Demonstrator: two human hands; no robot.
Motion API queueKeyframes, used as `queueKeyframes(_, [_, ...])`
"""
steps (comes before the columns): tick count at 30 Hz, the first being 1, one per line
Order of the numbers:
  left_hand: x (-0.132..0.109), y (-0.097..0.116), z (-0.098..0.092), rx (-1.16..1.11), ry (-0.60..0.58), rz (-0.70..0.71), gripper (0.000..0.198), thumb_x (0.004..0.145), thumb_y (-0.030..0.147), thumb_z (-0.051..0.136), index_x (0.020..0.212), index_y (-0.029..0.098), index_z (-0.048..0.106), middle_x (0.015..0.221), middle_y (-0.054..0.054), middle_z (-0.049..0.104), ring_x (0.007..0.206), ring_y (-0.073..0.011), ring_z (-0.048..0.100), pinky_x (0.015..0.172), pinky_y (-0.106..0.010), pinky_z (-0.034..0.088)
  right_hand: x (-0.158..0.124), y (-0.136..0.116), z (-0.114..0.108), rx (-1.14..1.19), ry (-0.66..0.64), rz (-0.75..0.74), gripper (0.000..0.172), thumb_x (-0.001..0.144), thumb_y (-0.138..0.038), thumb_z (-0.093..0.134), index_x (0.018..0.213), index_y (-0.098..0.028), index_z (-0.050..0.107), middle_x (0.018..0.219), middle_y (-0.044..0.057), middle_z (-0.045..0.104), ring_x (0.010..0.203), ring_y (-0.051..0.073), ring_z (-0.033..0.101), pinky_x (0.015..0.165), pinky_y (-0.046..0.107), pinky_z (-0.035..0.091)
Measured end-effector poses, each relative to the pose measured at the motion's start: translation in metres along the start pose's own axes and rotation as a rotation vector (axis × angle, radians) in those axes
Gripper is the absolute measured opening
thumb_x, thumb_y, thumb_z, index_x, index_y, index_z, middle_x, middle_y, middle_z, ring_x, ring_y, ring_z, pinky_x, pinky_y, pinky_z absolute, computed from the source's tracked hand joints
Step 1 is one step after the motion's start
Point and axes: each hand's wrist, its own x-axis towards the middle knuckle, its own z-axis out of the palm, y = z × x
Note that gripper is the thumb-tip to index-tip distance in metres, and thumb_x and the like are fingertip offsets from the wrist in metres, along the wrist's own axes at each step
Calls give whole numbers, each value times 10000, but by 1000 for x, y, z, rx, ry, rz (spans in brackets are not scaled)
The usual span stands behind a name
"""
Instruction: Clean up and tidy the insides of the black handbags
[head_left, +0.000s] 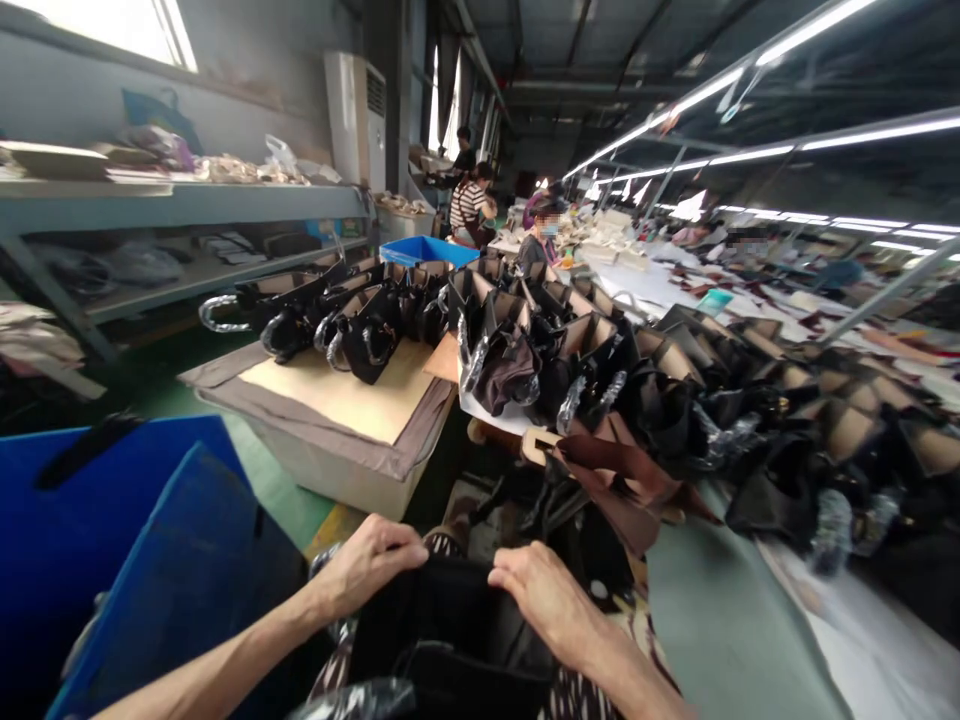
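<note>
A black bag rests in my lap with its opening facing up. My left hand grips the far rim at its left corner, fingers curled over the edge. At the right corner of the same rim, my right hand is closed on the bag's edge. Clear plastic wrapping shows around a handle at the near side. The bag's interior is dark, and its lower part is cut off by the frame.
Rows of black bags stand on the table ahead and right. More sit on a cloth-covered bin ahead left. A brown bag piece lies at the table edge. Blue containers stand at left. People work farther back.
</note>
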Motion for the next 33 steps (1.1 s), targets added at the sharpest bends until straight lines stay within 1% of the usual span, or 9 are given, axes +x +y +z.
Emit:
queueKeyframes(4, [6, 0, -2, -34, -32, -38, 336, 795, 384, 453, 716, 108, 628, 604, 32, 469, 619, -102, 405, 590, -185, 307, 8, 7, 2, 137, -19, 17, 326, 832, -325, 416, 563, -192, 545, 535, -37, 522, 559, 106, 455, 560, 235, 273])
queueKeyframes(7, [10, 0, -5, -29, -63, -60, 322, 785, 385, 467, 741, 109, 627, 628, 32, 490, 642, -109, 426, 596, -184, 312, 14, 15, -1, 382, -100, 82, 360, 823, -380, 408, 540, -174, 492, 500, -54, 408, 519, 92, 376, 517, 229, 248])
queueKeyframes(11, [13, -6, -7, -16, -78, -56, 324, 787, 398, 466, 768, 114, 621, 655, 27, 504, 664, -114, 440, 596, -183, 314, 18, 26, -9, 825, -283, 244, 403, 823, -523, 340, 709, -169, 495, 526, -80, 322, 445, 61, 273, 451, 194, 214])
queueKeyframes(13, [13, -10, -6, -21, -74, -54, 339, 787, 415, 468, 780, 113, 621, 658, 23, 505, 666, -117, 439, 597, -184, 317, 16, 30, -12, 877, -315, 319, 429, 815, -558, 319, 769, -166, 489, 557, -71, 365, 443, 53, 298, 454, 181, 239])
queueKeyframes(16, [13, -12, -5, -19, -73, -52, 345, 788, 428, 471, 778, 115, 617, 652, 28, 491, 656, -110, 427, 585, -182, 310, 8, 30, -14, 760, -288, 343, 402, 792, -543, 372, 710, -170, 496, 578, -43, 430, 489, 73, 379, 476, 200, 271])
queueKeyframes(20, [11, -4, -4, 21, -67, -48, 346, 809, 414, 437, 792, 117, 615, 659, 29, 494, 644, -102, 422, 574, -180, 306, -4, 17, -14, 301, -99, 316, 288, 710, -418, 523, 548, -185, 475, 549, -46, 438, 583, 110, 430, 512, 238, 240])
queueKeyframes(22, [11, 1, -5, 43, -59, -29, 355, 824, 400, 407, 806, 117, 619, 688, 18, 530, 668, -110, 448, 598, -182, 325, -8, 11, -13, 181, -69, 348, 247, 682, -366, 537, 535, -190, 445, 565, -50, 435, 609, 117, 438, 525, 243, 237])
queueKeyframes(29, [26, 18, -19, 160, -223, 43, 303, 792, 360, 479, 953, 171, 653, 840, 7, 646, 746, -136, 549, 663, -183, 371, -13, 3, -11, 165, -37, 252, 300, 745, -341, 433, 514, -192, 313, 582, -35, 410, 682, 138, 448, 578, 244, 259])
queueKeyframes(33, [47, 35, -7, 241, -295, 140, 257, 738, 323, 570, 933, 188, 672, 819, 11, 659, 715, -135, 555, 640, -181, 376, -12, -1, -13, 147, -45, 207, 314, 740, -331, 454, 503, -186, 308, 566, -37, 387, 663, 133, 423, 582, 249, 244])
